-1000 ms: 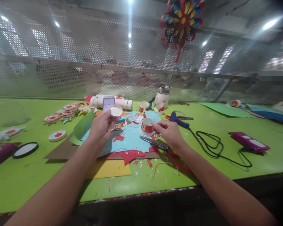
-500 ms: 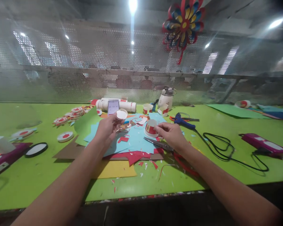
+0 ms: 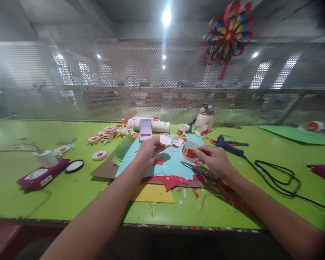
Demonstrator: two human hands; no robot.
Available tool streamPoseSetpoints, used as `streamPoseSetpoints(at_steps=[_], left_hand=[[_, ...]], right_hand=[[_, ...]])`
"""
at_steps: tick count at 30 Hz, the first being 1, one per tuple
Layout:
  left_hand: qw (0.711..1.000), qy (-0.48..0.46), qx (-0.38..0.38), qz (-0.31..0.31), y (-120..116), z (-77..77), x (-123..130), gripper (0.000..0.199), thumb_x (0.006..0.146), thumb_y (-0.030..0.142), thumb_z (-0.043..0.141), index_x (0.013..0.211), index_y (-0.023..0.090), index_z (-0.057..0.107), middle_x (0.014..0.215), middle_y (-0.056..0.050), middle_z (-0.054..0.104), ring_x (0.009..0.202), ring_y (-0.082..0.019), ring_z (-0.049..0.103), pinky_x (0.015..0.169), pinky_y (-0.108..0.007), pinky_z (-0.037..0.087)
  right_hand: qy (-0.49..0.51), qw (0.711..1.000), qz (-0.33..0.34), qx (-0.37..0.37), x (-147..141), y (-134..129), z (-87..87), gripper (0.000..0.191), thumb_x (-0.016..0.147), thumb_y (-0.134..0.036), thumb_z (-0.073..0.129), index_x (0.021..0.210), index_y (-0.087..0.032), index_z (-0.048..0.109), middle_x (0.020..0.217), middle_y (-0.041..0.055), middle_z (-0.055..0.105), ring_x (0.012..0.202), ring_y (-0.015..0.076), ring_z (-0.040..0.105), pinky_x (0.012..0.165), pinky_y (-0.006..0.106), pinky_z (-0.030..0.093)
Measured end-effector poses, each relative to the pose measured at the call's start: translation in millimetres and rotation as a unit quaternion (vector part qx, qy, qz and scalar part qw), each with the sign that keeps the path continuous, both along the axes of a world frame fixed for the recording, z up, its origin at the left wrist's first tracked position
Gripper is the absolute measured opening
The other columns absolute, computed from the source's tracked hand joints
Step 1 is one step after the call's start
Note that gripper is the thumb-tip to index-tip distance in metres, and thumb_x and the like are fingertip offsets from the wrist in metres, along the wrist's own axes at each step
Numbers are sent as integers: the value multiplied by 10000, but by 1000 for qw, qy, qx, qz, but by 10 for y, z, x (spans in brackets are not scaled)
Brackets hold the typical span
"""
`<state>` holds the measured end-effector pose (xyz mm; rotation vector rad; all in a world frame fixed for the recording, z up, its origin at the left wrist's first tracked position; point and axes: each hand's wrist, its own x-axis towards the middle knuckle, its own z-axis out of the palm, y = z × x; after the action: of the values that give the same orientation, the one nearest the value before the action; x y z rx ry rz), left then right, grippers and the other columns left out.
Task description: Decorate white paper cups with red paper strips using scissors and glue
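Note:
My left hand [image 3: 148, 151] is closed on a small round white piece [image 3: 165, 139], held above the blue paper [image 3: 135, 159]. At the rim of a red-and-white paper cup [image 3: 189, 150], my right hand [image 3: 212, 157] pinches with thumb and fingers. Scissors [image 3: 197, 169] with red handles lie beneath my right hand and forearm, their blades pointing left. Red scraps [image 3: 172, 182] and white bits lie around the paper's front edge. A phone [image 3: 145, 129] stands upright behind my left hand.
Stacked paper cups [image 3: 158, 126] lie behind the phone. A bottle [image 3: 205, 117] stands at the back. To the right are a blue glue gun [image 3: 227, 145] and looped black cable [image 3: 276, 177]. Power strips [image 3: 40, 177] and round red-and-white pieces [image 3: 108, 133] sit at left.
The camera view has turned left, so the scene sits further right. The round white piece in my left hand is closer to the cup, and its previous scrap-filled background shows more plain blue paper.

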<state>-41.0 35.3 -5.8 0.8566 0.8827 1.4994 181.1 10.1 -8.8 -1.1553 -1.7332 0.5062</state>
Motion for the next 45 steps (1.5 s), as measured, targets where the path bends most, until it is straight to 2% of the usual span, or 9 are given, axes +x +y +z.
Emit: streamPoseSetpoints(at_steps=[9,15,20,23,27,33,38,42,45], left_hand=[[999,8,-21,-45,-41,11,68,107,696,26,616,756,67,694,832,-156,715,744,-179,662,681,-281,574],[997,18,-31,-67,-21,-11,79,88,708,47,622,758,56,694,888,-193,710,774,-206,675,649,-273,590],[996,33,-32,-82,1,-26,67,101,708,46,607,719,81,701,943,-178,715,782,-197,684,663,-243,588],[994,47,-43,-85,-45,31,80,96,709,69,618,670,105,697,867,-169,724,762,-205,684,610,-233,578],[995,51,-63,-66,-139,139,118,208,734,158,629,528,129,640,699,-148,701,725,-216,680,583,-249,568],[996,16,-17,-89,-191,148,145,198,694,206,680,518,123,639,815,-123,703,855,-220,656,762,-299,583],[991,10,-5,-130,-221,107,157,113,731,235,680,742,126,712,829,-96,693,882,-224,643,744,-317,591],[988,-11,3,-157,-263,124,175,81,712,190,709,780,148,698,892,-94,703,816,-213,664,678,-308,593],[985,-27,-1,-170,-293,153,182,213,716,148,703,929,170,701,1010,-101,702,798,-205,679,668,-312,596]], right_hand=[[76,992,-101,-20,352,315,178,314,789,-426,559,732,-126,631,609,43,630,491,116,539,509,267,464],[-43,990,-119,-59,643,537,391,240,846,-321,586,755,-109,650,601,22,622,499,102,556,510,239,470],[-232,958,-131,-103,779,716,257,229,888,-322,592,991,-122,638,971,42,656,815,172,637,700,323,539],[-309,932,-148,-116,854,785,152,274,914,-319,558,1132,-156,592,1153,72,606,964,206,615,810,389,528],[-380,898,-178,-129,1005,830,134,288,917,-318,552,1159,-164,579,1182,80,593,988,210,608,831,404,522],[-455,840,-250,-157,1228,816,159,288,919,-311,551,1174,-178,571,1200,89,582,1007,207,603,844,403,517],[-490,819,-251,-163,1248,831,41,306,917,-311,555,1185,-165,561,1197,92,582,1003,210,604,840,413,519],[-501,814,-251,-153,1236,876,-4,310,914,-311,559,1187,-164,560,1198,94,581,1007,212,604,841,411,518],[-509,811,-254,-141,1234,914,-18,322,911,-311,565,1191,-153,557,1200,100,578,1012,216,602,845,417,516]])
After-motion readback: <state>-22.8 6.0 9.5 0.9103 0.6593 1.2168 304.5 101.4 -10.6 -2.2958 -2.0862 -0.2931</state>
